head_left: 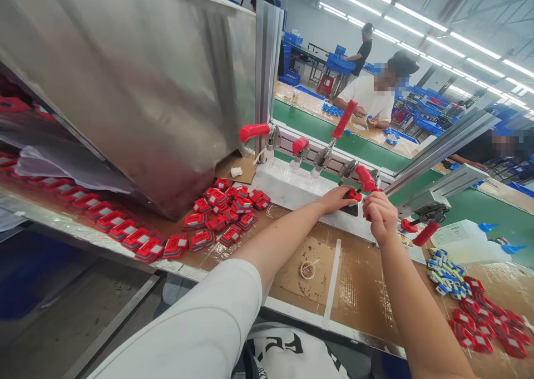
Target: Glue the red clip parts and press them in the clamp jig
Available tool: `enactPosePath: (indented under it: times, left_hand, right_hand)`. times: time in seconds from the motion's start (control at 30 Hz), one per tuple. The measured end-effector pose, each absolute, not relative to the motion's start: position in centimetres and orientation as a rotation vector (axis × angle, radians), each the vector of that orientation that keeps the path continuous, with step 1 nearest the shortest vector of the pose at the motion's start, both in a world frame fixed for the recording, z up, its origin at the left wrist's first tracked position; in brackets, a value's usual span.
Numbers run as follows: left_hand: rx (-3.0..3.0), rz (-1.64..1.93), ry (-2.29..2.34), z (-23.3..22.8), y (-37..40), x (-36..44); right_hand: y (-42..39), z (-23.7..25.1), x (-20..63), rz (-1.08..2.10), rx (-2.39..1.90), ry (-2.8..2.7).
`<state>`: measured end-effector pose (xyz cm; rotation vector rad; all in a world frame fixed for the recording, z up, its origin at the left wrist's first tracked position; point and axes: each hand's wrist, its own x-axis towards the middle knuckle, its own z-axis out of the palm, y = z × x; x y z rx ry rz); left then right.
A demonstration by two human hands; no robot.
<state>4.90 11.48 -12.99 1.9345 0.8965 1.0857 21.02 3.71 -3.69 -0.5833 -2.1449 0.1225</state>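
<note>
My left hand (336, 199) reaches across the bench, its fingers closed on a small red plastic part (354, 195) on the white fixture block (292, 185), below a toggle clamp with a red handle (365, 178). Right beside that part, my right hand (381, 216) is curled closed just under the clamp handle. What its fingers hold is hidden. Other toggle clamps stand in a row along the fixture, with red handles at the left (254, 132), the middle (300, 145) and tilted upright (345, 118).
A pile of red-and-grey parts (225, 206) lies left, beside a metal housing (167, 89). At right are blue-and-yellow parts (448, 273), more red parts (488, 318) and plastic bottles (463, 240). A small round dish (307, 270) sits in front. Co-workers sit beyond the green belt (300, 116).
</note>
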Motion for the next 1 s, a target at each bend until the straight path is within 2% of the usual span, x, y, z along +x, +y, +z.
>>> enactPosePath:
  times: [0.07, 0.17, 0.33, 0.57, 0.73, 0.87, 1.0]
  left_hand:
    - [1.934, 1.074, 0.902, -12.9, 11.4, 4.8]
    - [1.933, 1.055, 0.914, -12.7, 11.3, 4.7]
    - [1.931, 1.022, 0.919, -12.7, 11.3, 4.7]
    - [1.967, 1.045, 0.931, -13.4, 11.6, 4.7]
    - [2.088, 0.905, 1.040, -11.6, 10.5, 5.0]
    - [2.273, 0.710, 1.278, -8.8, 6.6, 3.8]
    - [2.510, 0.660, 1.264, -6.6, -3.4, -3.3]
  right_hand:
    - [4.0, -3.3, 20.0, 0.163, -0.738, -1.876]
    - [5.2, -2.7, 18.7, 0.011, -0.998, -1.599]
    - [7.1, -3.7, 18.5, -0.181, -1.208, -1.737]
    - [8.6, -7.1, 18.8, -0.384, -1.154, -1.820]
    - [9.3, -8.2, 18.2, -0.492, -1.063, -1.726]
    - [7.6, -7.1, 17.9, -0.400, -1.067, -1.708]
    - [2.7, -5.2, 16.7, -0.230, -0.898, -1.683]
